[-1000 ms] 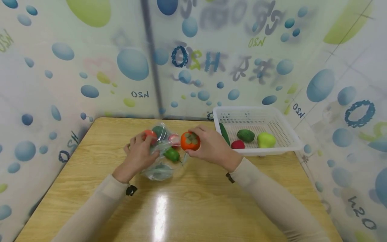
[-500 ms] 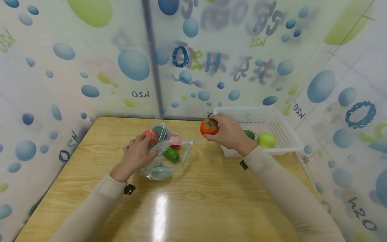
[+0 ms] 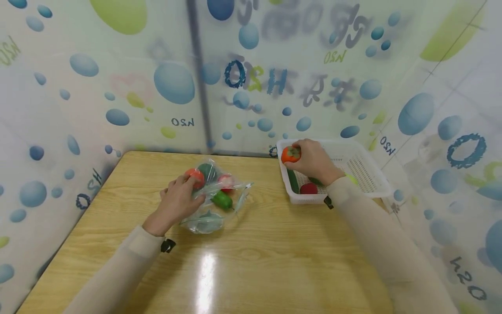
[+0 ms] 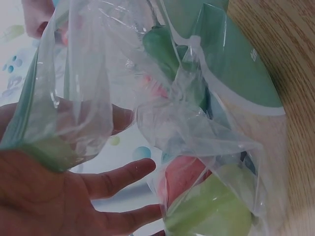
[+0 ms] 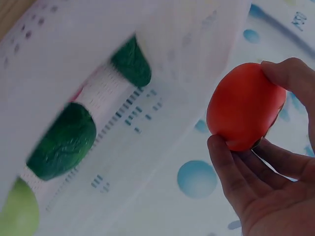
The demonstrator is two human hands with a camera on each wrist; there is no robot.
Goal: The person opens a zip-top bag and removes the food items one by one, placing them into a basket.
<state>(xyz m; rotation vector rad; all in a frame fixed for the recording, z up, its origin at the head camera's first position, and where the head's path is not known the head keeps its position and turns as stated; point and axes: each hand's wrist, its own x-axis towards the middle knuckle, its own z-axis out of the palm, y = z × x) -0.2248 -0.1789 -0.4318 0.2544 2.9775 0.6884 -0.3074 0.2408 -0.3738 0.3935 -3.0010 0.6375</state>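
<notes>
My right hand (image 3: 315, 161) pinches an orange-red persimmon (image 3: 291, 154) with a green calyx, over the left part of a white plastic basket (image 3: 376, 174). In the right wrist view the thumb and fingertips grip the persimmon (image 5: 246, 105) at its edges. My left hand (image 3: 176, 203) rests at the left side of a clear plastic bag (image 3: 205, 223), fingers spread and fairly straight. The left wrist view has the bag film (image 4: 88, 83) draped across the thumb side of that hand. Through the bag show a green pepper (image 3: 222, 200), a tomato-like red piece (image 3: 196, 178) and other produce.
In the basket lie a cucumber (image 3: 292, 180), a dark red round piece (image 3: 308, 189) and a dark green, avocado-like piece (image 5: 66, 142). A light green fruit (image 5: 20, 209) sits there too. The wooden table (image 3: 251, 261) meets a patterned wall (image 3: 157, 131) behind.
My right hand has carried the persimmon from beside the bag, rightward and away from me, to over the basket. The left hand and the bag have stayed nearly still.
</notes>
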